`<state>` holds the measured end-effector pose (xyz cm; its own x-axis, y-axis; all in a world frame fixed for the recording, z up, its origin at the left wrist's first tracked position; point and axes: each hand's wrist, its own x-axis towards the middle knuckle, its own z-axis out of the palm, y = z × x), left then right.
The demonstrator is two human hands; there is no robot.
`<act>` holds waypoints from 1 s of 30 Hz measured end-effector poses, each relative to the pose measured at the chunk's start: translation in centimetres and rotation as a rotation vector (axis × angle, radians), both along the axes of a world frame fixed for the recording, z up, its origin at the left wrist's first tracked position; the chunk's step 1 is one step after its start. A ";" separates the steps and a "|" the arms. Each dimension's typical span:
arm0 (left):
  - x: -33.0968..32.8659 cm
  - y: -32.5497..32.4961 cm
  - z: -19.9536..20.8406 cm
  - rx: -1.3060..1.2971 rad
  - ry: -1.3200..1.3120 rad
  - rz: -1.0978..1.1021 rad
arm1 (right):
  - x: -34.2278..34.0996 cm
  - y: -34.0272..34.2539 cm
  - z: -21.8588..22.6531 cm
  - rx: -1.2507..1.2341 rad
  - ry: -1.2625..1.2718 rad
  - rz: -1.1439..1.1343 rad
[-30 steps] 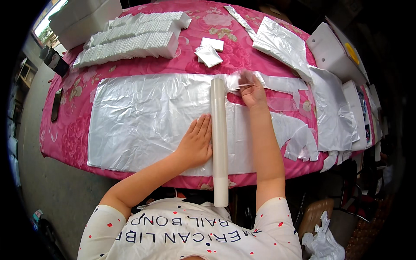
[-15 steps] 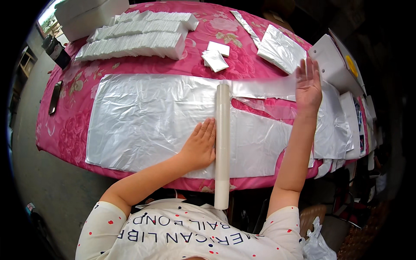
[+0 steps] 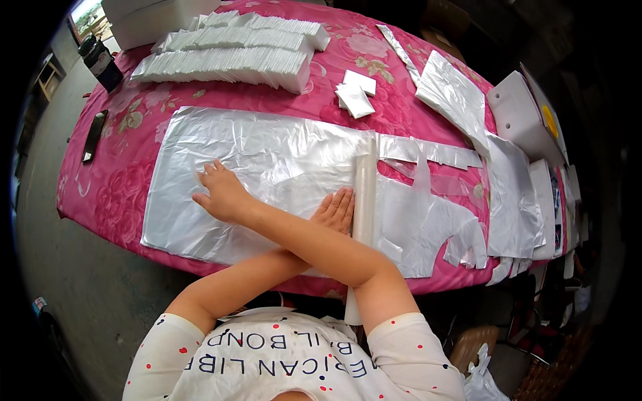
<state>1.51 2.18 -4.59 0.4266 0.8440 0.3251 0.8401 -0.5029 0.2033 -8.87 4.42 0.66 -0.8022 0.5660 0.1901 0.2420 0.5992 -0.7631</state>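
Right hand [image 3: 221, 194] flat, fingers spread, presses plastic sheet [image 3: 267, 167] near its left edge, arm crossed over left; left hand [image 3: 336, 210] flat beside white roll [image 3: 364, 207]; pink tablecloth [image 3: 120, 154] bare beyond sheet.

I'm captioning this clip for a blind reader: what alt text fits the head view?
Seen from above, a person's crossed arms press a clear plastic sheet flat on a pink floral table: right hand reaching left, left hand beside a long white roll.
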 end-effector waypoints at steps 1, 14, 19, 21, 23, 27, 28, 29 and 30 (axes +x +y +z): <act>0.0 0.0 -0.4 0.029 -0.014 0.012 | 0.4 -0.4 0.3 0.068 -0.004 0.014; -2.3 6.0 4.2 -0.479 -1.183 0.093 | 28.6 -0.7 2.3 0.246 -0.010 -0.422; -1.1 9.2 4.4 -1.005 -1.686 0.209 | 30.6 -1.7 1.5 0.305 -0.089 -0.254; -1.6 9.5 4.8 -1.021 -1.711 0.276 | 30.5 -1.4 1.6 0.368 -0.158 -0.203; -2.5 8.5 6.0 -0.889 -1.635 0.353 | 29.6 -1.1 1.7 0.415 -0.231 -0.145; -7.0 5.3 7.2 -0.582 -1.558 0.225 | 24.5 -1.1 1.5 0.415 -0.266 -0.064; -8.8 4.4 7.4 -0.544 -1.538 0.224 | 22.1 -1.1 1.3 0.411 -0.258 -0.031; -11.0 3.2 7.4 -0.508 -1.510 0.246 | 19.0 -1.6 1.4 0.398 -0.250 -0.008; -13.2 1.7 7.7 -0.472 -1.484 0.263 | 15.8 -2.4 1.9 0.407 -0.235 0.027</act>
<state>-11.71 3.87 3.13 -0.1883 0.9821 0.0006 -0.1916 -0.0373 0.9808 6.94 1.99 2.60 -0.8634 0.4619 0.2032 0.3607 0.8466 -0.3914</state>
